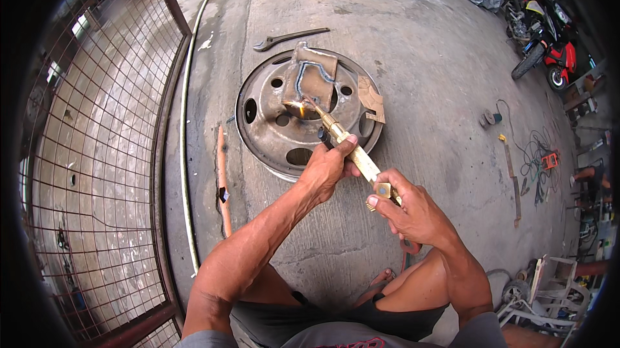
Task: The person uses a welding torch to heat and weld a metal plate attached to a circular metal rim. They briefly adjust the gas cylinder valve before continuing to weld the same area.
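Within both hands (328, 168) (413, 209) sits a brass torch (363, 162), steel wheel (268, 133) just ahead.

Wheel (268, 136): dull, worn metal. Torch (363, 162) over wheel: shiny, brass-like metal. Wrench (292, 37) beyond wheel: matt metal. Cardboard (369, 97) at wheel's right edge: matt. Floor (439, 90) around wheel: rough concrete.

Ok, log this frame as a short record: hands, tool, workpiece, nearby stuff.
Left hand: grips the torch around its middle
Right hand: holds the torch's rear end
Torch: lit, flame at its tip
Workpiece: metal piece on a wheel rim
Nearby: wrench beyond the rim; cardboard at its right edge
Left side: mesh gate, hose
Upper right: motorcycles
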`<act>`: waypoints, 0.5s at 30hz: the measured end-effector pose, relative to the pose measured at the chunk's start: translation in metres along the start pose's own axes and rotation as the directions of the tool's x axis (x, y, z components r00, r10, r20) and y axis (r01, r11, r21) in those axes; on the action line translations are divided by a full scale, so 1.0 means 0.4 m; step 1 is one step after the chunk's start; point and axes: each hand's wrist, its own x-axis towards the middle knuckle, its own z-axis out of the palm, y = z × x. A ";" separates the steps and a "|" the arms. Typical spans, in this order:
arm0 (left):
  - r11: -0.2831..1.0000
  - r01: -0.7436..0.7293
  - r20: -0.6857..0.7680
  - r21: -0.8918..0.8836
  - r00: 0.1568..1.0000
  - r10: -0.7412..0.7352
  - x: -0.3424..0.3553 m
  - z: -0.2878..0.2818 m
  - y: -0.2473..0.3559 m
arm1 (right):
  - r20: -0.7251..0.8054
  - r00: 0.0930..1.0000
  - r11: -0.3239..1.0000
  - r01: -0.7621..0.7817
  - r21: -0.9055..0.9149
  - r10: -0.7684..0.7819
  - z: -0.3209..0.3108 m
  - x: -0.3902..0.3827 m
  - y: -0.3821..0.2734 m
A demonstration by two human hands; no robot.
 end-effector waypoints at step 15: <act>0.999 -0.017 0.022 0.031 1.000 0.016 0.017 0.000 0.012 | -0.051 0.998 0.998 0.027 -0.060 -0.030 -0.003 0.013 -0.006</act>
